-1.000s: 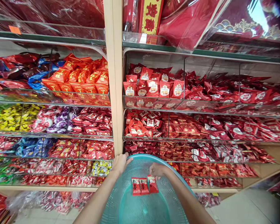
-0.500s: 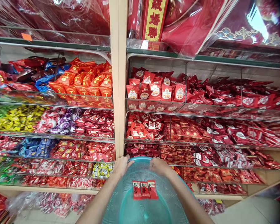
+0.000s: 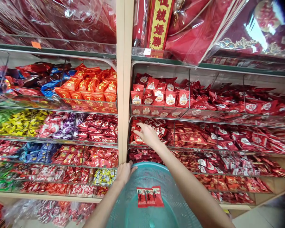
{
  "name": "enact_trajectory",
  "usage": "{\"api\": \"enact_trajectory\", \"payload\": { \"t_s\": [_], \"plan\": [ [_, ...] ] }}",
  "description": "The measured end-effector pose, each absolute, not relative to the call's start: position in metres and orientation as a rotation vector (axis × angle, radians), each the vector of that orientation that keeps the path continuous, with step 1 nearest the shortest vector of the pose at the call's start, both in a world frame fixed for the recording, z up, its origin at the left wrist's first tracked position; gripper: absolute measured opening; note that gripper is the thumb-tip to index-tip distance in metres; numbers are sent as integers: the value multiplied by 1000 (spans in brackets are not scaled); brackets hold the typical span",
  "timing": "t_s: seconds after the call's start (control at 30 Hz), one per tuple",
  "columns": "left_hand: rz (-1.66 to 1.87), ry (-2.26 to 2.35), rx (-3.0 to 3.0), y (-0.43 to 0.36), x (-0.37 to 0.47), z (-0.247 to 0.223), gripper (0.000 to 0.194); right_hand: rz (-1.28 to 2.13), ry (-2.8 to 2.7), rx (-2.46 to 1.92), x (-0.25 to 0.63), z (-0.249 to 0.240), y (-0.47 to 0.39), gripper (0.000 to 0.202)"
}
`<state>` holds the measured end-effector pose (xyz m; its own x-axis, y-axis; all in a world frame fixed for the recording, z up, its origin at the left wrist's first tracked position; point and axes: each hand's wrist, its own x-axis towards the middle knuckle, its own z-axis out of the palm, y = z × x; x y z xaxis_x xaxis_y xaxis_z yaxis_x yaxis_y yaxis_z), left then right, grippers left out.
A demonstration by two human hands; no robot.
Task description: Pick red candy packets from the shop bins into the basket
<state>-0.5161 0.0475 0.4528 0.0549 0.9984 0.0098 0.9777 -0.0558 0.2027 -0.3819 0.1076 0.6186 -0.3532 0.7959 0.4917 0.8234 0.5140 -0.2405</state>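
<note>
A teal mesh basket (image 3: 154, 167) is at the bottom centre, its far rim close to the shelves. Inside it lie three red packets (image 3: 150, 197) side by side, slightly overlapping. My left hand (image 3: 124, 172) grips the basket's rim at the left, beside the wooden post. Over the red packets (image 3: 160, 130) in the compartment just right of the post is my right hand (image 3: 147, 134), fingers apart, with nothing seen between them. Whether its fingertips touch the packets I cannot tell.
A wooden post (image 3: 123, 79) divides the shelves. Clear partitions separate colourful sweets on the left, including yellow sweets (image 3: 20, 123), and red packets on the right. Large plastic-wrapped red goods (image 3: 192, 34) fill the top shelf. Bagged sweets (image 3: 54, 210) lie near the floor.
My right hand has left the basket's rim and moved up to the shelf compartment, opening on the way. My left hand stays on the rim. The view has shifted slightly.
</note>
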Motion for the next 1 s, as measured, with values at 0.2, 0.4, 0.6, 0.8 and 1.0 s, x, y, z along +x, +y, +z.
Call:
{"api": "enact_trajectory", "payload": {
  "t_s": [0.2, 0.4, 0.6, 0.8, 1.0],
  "plan": [
    [232, 2045, 2192, 48, -517, 451, 41, -24, -2075, -1538, -400, 614, 122, 34],
    [260, 2047, 2196, 49, -518, 446, 42, 64, -1960, -1345, -374, 610, 119, 37],
    [277, 2054, 2190, 49, -517, 446, 41, 181, -1965, -1018, -342, 604, 92, 40],
    [289, 2043, 2204, 50, -518, 445, 41, 153, -2044, -908, -319, 591, 52, 37],
    [271, 2023, 2212, 51, -518, 442, 37, 386, -2335, -967, -314, 556, 36, 23]
  ]
}}
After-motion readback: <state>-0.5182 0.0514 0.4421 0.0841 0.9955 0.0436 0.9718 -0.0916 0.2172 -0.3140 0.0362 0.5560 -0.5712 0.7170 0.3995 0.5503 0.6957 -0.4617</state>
